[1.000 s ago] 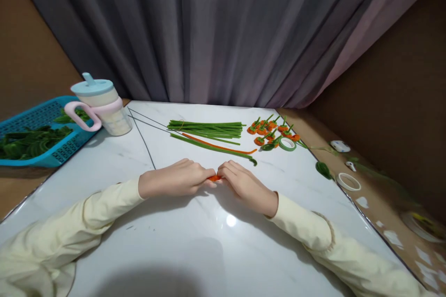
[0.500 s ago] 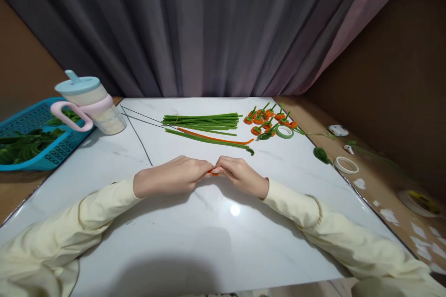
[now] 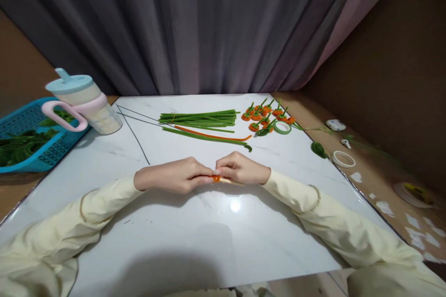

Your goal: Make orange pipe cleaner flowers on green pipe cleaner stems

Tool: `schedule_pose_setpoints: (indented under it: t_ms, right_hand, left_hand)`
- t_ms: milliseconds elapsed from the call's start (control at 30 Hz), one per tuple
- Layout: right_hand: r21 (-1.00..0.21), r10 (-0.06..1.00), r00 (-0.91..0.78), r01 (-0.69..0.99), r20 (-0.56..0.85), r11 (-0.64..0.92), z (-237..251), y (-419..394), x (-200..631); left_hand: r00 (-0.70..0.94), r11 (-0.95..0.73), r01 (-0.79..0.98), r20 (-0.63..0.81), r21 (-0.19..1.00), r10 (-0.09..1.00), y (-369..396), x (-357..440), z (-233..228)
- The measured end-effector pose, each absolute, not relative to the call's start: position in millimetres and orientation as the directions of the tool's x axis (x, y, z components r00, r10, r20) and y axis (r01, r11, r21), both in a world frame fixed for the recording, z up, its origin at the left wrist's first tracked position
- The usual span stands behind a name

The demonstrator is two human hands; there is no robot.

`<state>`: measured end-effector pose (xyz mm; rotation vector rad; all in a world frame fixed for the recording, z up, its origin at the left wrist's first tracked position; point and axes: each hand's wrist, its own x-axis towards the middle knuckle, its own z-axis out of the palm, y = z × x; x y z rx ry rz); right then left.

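A small curled piece of orange pipe cleaner (image 3: 216,178) sits between my two hands, low over the white table. My left hand (image 3: 181,175) pinches it from the left between thumb and fingers. From the right, my right hand (image 3: 242,169) is closed on the same piece, fingertips meeting those of the left. A pale slim stick-like shape (image 3: 232,182) shows under the right fingers; I cannot tell what it is. Beyond the hands lie a loose orange pipe cleaner (image 3: 212,134), green pipe cleaners (image 3: 209,138) and a bundle of green stems (image 3: 198,118).
Orange pipe-cleaner pieces with green stems (image 3: 256,115) cluster at the back right beside green tape (image 3: 282,127). A tumbler (image 3: 87,102) and blue basket (image 3: 42,160) stand left. Thin dark wires (image 3: 134,135) lie nearby. White tape (image 3: 343,159) and paper scraps (image 3: 385,208) are right.
The right hand has shifted up slightly and its grip has turned, showing more of the orange piece and the pale shape. The whole view has tilted a little.
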<state>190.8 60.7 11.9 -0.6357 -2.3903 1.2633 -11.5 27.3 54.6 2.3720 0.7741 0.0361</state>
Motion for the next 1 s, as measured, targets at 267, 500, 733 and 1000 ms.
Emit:
schedule_pose_setpoints:
  t_ms: [267, 500, 733, 1000]
  right_hand:
    - [-0.956, 0.562, -0.827, 0.191, -0.035, 0.222, 13, 61, 190]
    - [-0.982, 0.534, -0.842, -0.031, -0.076, -0.188, 5, 56, 188]
    - [-0.882, 0.637, -0.771, -0.279, -0.030, -0.379, 7, 44, 177]
    - [-0.834, 0.764, -0.642, -0.389, -0.058, -0.390, 9, 34, 169]
  left_hand:
    - [0.821, -0.573, 0.512, -0.169, 0.640, 0.545, 25, -10, 53]
    - [0.856, -0.763, 0.391, 0.100, 0.515, 0.507, 24, -10, 48]
    - [0.754, -0.804, 0.449, 0.318, 0.389, 0.574, 25, -9, 40]
    - [0.581, -0.735, 0.531, 0.452, 0.420, 0.678, 25, -8, 29]
